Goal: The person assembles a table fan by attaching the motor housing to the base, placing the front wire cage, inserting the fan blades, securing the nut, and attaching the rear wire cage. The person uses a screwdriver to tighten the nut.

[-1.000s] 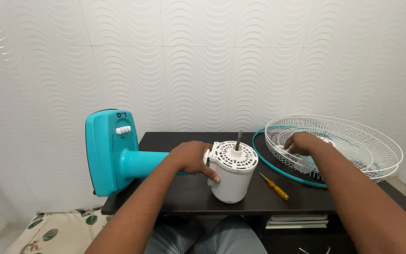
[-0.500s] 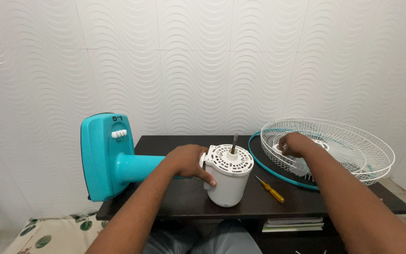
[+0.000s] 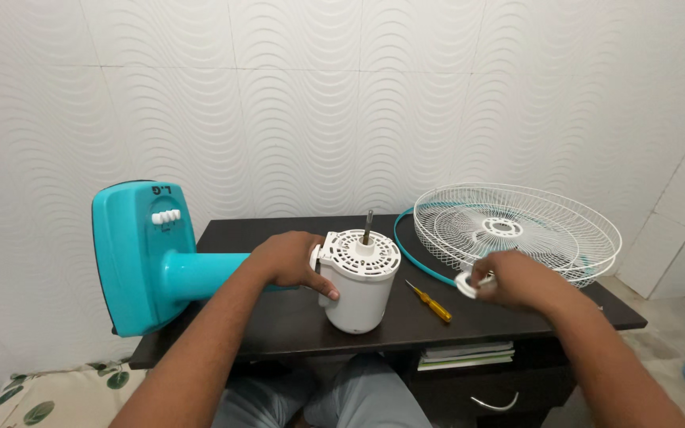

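Observation:
A table fan lies on its side on a dark table (image 3: 295, 325). Its teal base (image 3: 128, 254) hangs past the left edge, and the white motor housing (image 3: 358, 285) points up with a metal shaft (image 3: 368, 226) sticking out of it. My left hand (image 3: 291, 261) grips the housing's left side. My right hand (image 3: 509, 284) is over the table right of the housing, closed on a small white plastic ring (image 3: 464, 284). Behind it lie two white wire fan guards (image 3: 517, 230) stacked on a teal rim.
A screwdriver with a yellow handle (image 3: 430, 303) lies on the table between the housing and my right hand. Books (image 3: 465, 355) sit on a shelf under the table. A wavy white tiled wall stands close behind. A patterned cushion (image 3: 49, 392) is on the floor at left.
My right hand came out of the wire guards toward me, now holding the white ring. My left hand stayed on the motor housing. The view shifted right.

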